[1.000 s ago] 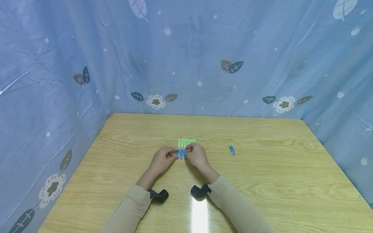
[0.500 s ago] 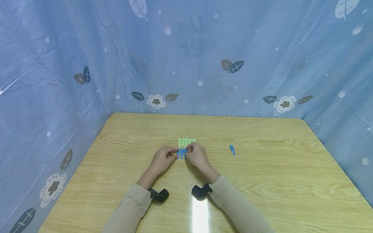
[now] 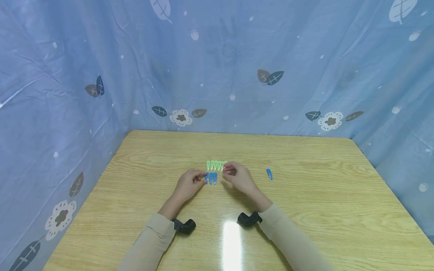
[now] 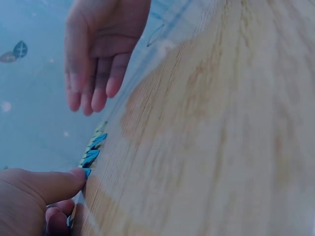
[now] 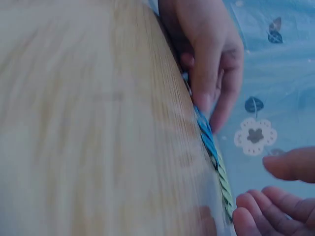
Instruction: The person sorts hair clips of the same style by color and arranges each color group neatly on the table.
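In the head view three blue snap hair clips stand side by side on the table, the middle blue hair clip (image 3: 211, 178) fully visible. My left hand (image 3: 188, 185) pinches the leftmost blue hair clip (image 4: 87, 172) between thumb and forefinger, partly covering it. Just right of the blue row, my right hand (image 3: 240, 177) hovers with relaxed fingers and nothing between them. Behind the blue clips lies a row of several green hair clips (image 3: 215, 165), whose right end comes close to the right fingers.
Farther right on the wooden table (image 3: 315, 195) lies a single blue hair clip (image 3: 269, 174). A blue patterned curtain (image 3: 217, 67) encloses the back and sides. Each wrist carries a black camera mount (image 3: 249, 219).
My right hand has let go of the rightmost blue clip in the row and moved off to the right, its fingers parted. The left hand stays at the leftmost clip.
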The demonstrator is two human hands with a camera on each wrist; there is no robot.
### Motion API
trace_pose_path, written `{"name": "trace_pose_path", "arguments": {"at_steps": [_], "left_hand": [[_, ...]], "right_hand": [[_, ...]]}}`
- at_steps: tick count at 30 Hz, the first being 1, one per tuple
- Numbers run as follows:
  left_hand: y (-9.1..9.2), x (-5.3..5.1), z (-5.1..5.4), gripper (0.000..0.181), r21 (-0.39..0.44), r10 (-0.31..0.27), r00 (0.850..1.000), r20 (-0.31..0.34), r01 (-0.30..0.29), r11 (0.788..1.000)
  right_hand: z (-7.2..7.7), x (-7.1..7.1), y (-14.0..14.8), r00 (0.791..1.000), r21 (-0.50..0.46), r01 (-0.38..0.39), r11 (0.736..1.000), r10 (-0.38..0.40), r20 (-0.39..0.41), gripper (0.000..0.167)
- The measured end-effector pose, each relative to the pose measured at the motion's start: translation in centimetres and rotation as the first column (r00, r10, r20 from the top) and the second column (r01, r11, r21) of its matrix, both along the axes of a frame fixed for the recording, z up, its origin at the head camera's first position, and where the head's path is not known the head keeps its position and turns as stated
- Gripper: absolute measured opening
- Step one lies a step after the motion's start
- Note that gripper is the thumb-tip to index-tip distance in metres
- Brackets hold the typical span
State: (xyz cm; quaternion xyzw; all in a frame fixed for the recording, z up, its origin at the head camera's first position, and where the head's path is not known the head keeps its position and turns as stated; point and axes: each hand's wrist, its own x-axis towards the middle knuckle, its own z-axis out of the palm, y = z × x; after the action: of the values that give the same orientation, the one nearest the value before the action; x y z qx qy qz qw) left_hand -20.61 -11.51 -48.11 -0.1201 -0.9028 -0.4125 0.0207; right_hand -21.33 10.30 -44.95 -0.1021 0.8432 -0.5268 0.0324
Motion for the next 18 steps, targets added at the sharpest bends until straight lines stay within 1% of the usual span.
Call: {"name": "trace_pose_path", "arguments": {"at_steps": [5, 10, 13, 18], "left_hand": [[0.0, 0.0, 0.0, 0.028, -0.002, 0.003, 1.0, -0.008, -0.003, 1.0], [0.0, 0.1, 0.0, 0.028, -0.001, 0.003, 1.0, -0.006, -0.003, 1.0], [0.0, 0.1, 0.0, 0.027, -0.004, -0.002, 1.0, -0.01, 0.002, 1.0], [0.0, 0.2, 0.2, 0.027, -0.002, -0.012, 1.0, -0.02, 0.012, 1.0]], "right_hand": [[-0.1, -0.2, 1.9, 0.999, -0.065, -0.043, 0.997, 0.044, 0.01, 0.041], [0.4, 0.1, 4.2, 0.997, -0.076, -0.08, 0.994, 0.08, -0.001, 0.045], [0.8, 0.2, 5.7, 0.997, -0.068, -0.074, 0.995, 0.074, -0.008, 0.047], [0.8, 0.2, 8.4, 0.999, -0.036, -0.029, 0.999, 0.028, -0.032, 0.048]]}}
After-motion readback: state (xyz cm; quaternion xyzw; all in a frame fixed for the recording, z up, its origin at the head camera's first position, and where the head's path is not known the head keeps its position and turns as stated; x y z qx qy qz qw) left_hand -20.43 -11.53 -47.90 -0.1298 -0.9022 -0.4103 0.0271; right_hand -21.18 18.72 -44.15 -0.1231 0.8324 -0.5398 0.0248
